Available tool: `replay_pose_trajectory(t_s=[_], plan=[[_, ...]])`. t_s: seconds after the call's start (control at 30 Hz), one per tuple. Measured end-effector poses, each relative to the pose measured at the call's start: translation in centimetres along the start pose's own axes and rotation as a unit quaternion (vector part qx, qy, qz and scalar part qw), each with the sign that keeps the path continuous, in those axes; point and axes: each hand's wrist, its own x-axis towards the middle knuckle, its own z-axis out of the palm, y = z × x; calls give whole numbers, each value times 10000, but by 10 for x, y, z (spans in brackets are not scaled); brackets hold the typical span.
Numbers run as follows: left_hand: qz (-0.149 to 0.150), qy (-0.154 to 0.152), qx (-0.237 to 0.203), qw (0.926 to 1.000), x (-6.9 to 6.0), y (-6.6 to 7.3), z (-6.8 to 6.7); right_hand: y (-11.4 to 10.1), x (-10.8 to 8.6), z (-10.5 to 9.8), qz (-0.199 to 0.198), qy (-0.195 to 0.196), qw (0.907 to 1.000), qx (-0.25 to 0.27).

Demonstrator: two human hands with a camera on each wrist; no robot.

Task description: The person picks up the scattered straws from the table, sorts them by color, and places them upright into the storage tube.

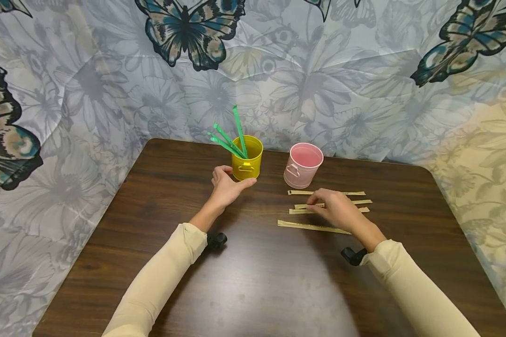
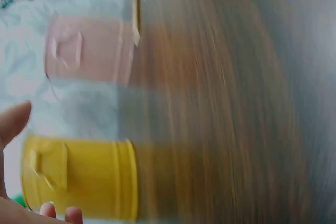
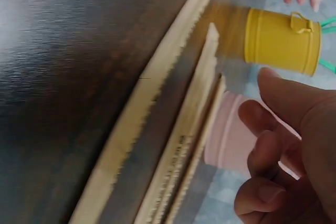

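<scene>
On the dark wooden worktop [image 1: 253, 290], four slim tan strips [image 1: 308, 226] lie crosswise in front of a pink pail [image 1: 302, 175]: one nearest the pail, two close together in the middle and one nearest the person. The right hand [image 1: 339, 209] is over the middle pair, its fingers loosely bent, with a gap between thumb and fingertips and nothing visible in it; with the wrist views blurred, I cannot tell whether it touches a strip. The left hand [image 1: 228, 189] is spread wide just beside a yellow pail [image 1: 253, 167], thumb well away from the fingers, holding nothing. The yellow pail stands upright to the left of the pink one, apart from it, with green sticks [image 1: 240, 131] leaning out over its rim. Behind the worktop hangs a floral cloth [image 1: 219, 93] with large butterflies.
</scene>
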Motion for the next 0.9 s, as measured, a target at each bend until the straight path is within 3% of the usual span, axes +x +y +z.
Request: replay_pose_trajectory(t_s=[0.13,0.3,0.43,0.53,0.9], plan=[[189,-373,33,9991,-16,14,10,7,-8,6,-25,-221,9997,21],[1010,-930,-303,9901,-24,35,23,11,-11,13,-31,-406,9990,194],[1608,-1145,-509,9790,-19,49,34,11,-12,16,-80,-471,9984,318],[1826,-1208,-462,9746,-12,57,42,10,-13,17,-157,-545,9977,384],[2017,-1146,-146,9726,14,68,70,11,-20,27,-205,-677,9968,385]])
